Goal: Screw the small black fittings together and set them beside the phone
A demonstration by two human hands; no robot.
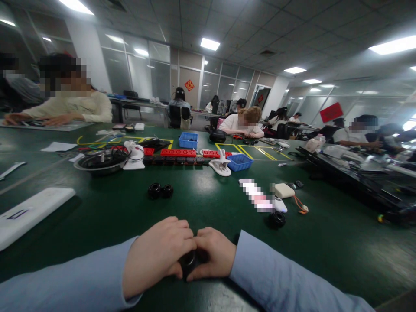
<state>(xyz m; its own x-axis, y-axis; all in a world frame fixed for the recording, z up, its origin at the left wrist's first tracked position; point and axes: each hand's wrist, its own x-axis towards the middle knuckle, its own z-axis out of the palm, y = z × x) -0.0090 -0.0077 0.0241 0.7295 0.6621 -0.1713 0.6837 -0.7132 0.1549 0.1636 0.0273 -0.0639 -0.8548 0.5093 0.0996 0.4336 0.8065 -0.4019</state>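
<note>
My left hand (162, 251) and my right hand (212, 253) meet low in front of me, both closed around a black round wheel-like part (188, 260). My fingers cover most of this part, so its exact kind does not show. Farther up the green table lie two similar black wheel-like parts (160, 190), side by side. Another black wheel-like part (277, 219) rests to the right, beside a white rounded device (280, 205).
A white long case (35, 212) lies at left. Beyond stand a metal bowl (99, 167) with black contents, red power strips (178, 152), a white clip-like stand (221, 167) and blue bins (239, 162). A black frame (351, 182) fills the right. Several people sit around.
</note>
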